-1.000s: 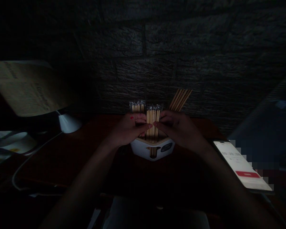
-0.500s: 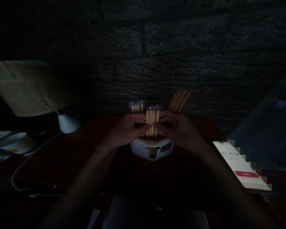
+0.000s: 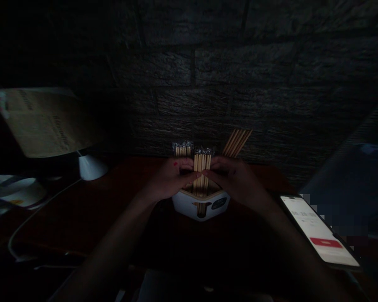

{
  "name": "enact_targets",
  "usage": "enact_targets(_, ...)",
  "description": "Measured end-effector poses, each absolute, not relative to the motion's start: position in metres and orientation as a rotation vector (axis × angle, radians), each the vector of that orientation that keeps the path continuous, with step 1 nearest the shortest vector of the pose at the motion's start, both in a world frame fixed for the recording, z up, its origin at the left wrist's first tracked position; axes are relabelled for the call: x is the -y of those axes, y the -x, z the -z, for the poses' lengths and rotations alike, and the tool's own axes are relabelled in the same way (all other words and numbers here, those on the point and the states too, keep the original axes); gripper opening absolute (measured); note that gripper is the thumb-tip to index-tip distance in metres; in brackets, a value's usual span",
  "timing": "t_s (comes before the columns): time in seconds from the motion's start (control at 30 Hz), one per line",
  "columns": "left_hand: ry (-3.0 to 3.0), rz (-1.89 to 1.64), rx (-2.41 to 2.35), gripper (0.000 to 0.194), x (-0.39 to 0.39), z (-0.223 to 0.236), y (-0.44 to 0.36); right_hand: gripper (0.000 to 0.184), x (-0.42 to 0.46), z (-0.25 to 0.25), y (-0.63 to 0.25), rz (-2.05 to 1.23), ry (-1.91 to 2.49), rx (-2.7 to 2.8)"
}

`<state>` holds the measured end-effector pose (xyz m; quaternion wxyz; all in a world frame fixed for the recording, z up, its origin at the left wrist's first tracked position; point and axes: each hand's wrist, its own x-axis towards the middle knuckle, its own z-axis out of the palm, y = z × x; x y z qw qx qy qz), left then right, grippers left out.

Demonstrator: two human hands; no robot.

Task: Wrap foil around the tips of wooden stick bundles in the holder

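Observation:
A bundle of wooden chopsticks (image 3: 202, 170) with a clear wrapper at its top stands upright in a white box (image 3: 189, 206) with a cut-out in its front. My left hand (image 3: 176, 176) pinches the bundle from the left, thumb across its front. From the right, my right hand (image 3: 228, 174) grips the same bundle, also with the thumb in front. Behind my left hand rises a second wrapped bundle (image 3: 183, 149). Several loose chopsticks (image 3: 237, 142) lean to the right behind my right hand. The lower ends of the held bundle show through the cut-out.
The box stands on a dark reddish table (image 3: 119, 184) against a brick wall (image 3: 164, 105). At left is a lamp with a printed shade (image 3: 47, 121), a white base (image 3: 91, 167) and a cable. A lit phone (image 3: 318, 230) lies at right. The room is very dim.
The whole scene sits slightly lower in view, as the camera has tilted up a little. Both hands keep the same hold on the wrapped chopsticks.

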<state>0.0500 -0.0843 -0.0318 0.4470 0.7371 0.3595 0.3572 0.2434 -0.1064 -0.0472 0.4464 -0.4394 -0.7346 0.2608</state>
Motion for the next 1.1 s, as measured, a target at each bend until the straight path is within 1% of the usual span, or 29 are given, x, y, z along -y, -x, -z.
enact_targets(0.23, -1.746, -0.905, -0.844, 0.022, 0.0854, 0.0315, -0.0513, 0.009, 0.1067, 0.0452, -0.2428, -0.684, 1.102, 1.793)
enact_targets(0.43, -1.762, -0.958, -0.88, 0.016, 0.0866, 0.0297, -0.0529, 0.011, 0.106, 0.0451, -0.2442, -0.708, 1.042, 1.809)
enact_targets(0.57, -1.734, -0.94, -0.985, 0.019, 0.0873, 0.0288, -0.0544, 0.011, 0.1059, 0.0453, -0.2445, -0.727, 1.074, 1.793)
enact_targets(0.8, -1.695, -0.962, -0.997, 0.016, 0.0855, 0.0317, -0.0581, 0.012, 0.105, 0.0507, -0.2437, -0.714, 1.072, 1.773)
enact_targets(0.93, -1.705, -0.972, -0.98, 0.022, 0.0848, 0.032, -0.0593, 0.018, 0.1064, 0.0527, -0.2418, -0.673, 1.11, 1.715)
enact_targets(1.1, -1.739, -0.948, -0.947, 0.022, 0.0839, 0.0317, -0.0572, 0.01, 0.1083, 0.051, -0.2413, -0.673, 1.129, 1.747)
